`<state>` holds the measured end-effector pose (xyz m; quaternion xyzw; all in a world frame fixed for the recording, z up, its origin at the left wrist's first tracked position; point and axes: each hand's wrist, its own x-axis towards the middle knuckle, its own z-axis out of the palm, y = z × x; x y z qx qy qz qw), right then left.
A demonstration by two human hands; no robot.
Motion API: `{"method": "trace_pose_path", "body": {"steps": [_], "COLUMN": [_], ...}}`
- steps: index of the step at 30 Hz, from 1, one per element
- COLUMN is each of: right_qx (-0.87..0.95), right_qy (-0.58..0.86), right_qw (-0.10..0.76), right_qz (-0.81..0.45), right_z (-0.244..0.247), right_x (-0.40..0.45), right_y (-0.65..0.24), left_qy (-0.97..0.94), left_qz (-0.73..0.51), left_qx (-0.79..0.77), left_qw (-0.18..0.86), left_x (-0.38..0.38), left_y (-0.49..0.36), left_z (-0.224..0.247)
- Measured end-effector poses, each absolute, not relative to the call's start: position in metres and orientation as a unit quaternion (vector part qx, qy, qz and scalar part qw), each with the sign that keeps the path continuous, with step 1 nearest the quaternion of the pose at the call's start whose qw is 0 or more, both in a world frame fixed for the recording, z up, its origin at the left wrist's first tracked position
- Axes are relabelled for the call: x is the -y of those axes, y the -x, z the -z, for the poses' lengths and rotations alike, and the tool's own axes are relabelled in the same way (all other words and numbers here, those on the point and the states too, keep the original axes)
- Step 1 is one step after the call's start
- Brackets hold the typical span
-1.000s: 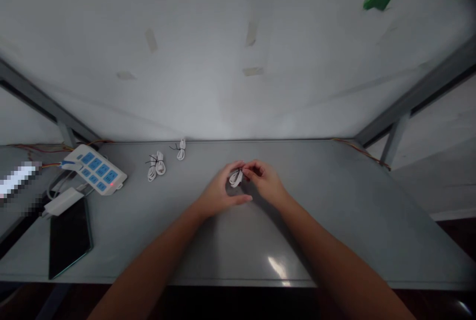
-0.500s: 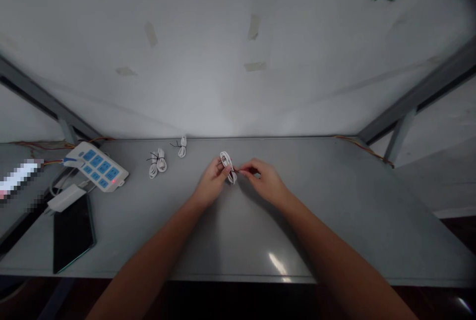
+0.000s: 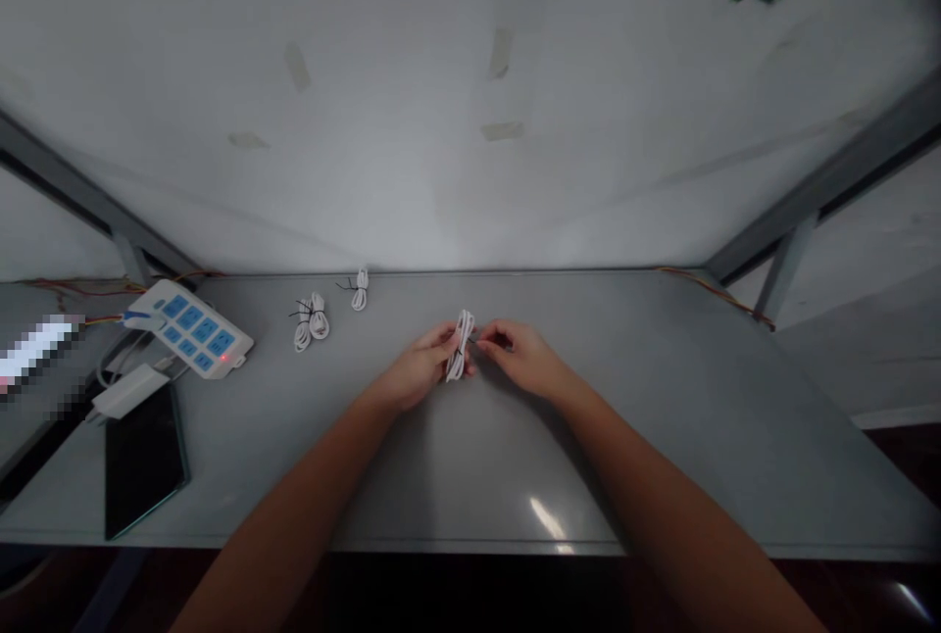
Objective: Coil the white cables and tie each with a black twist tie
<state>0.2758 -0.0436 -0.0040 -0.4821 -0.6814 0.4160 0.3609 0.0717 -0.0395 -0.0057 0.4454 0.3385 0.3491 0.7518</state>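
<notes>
A coiled white cable (image 3: 461, 344) is gripped by my left hand (image 3: 422, 365), thumb across the front of the bundle. A thin dark twist tie (image 3: 472, 340) runs around the coil's middle and sticks out to the right. My right hand (image 3: 523, 356) pinches the free end of that tie between thumb and index finger. Two more coiled white cables (image 3: 310, 321) with dark ties lie side by side on the table to the left. Another tied coil (image 3: 360, 290) rests nearer the wall.
A white power strip (image 3: 189, 329) with blue sockets and a lit red lamp lies at the left. Beside it are a white adapter (image 3: 130, 391) and a black tablet (image 3: 145, 462). The grey table (image 3: 698, 437) ends at a wall and metal frame bars.
The coil in my left hand has turned more upright and shifted slightly right and down. My right hand stays close beside it, still pinching the tie.
</notes>
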Motion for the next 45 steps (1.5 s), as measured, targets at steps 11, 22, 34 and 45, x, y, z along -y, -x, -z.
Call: {"method": "trace_pose_path", "body": {"steps": [11, 22, 34, 45], "right_qx": [0.640, 0.703, 0.568, 0.400], "right_qy": [0.575, 0.578, 0.520, 0.789], "right_qw": [0.415, 0.274, 0.422, 0.457], "right_qz": [-0.296, -0.311, -0.478, -0.094], "right_z": [0.010, -0.028, -0.003, -0.002], "right_x": [0.024, 0.032, 0.029, 0.014], "right_y": [-0.314, -0.368, -0.301, -0.387], "left_qy": [-0.454, -0.518, -0.642, -0.545], "left_qz": [-0.301, -0.361, -0.342, -0.240], "left_qx": [-0.385, -0.445, -0.511, -0.802], "left_qw": [0.745, 0.635, 0.458, 0.058], "left_x": [0.041, 0.030, 0.022, -0.012], "left_y": [-0.071, -0.066, -0.060, -0.009], "left_z": [0.002, 0.012, 0.011, 0.018]}}
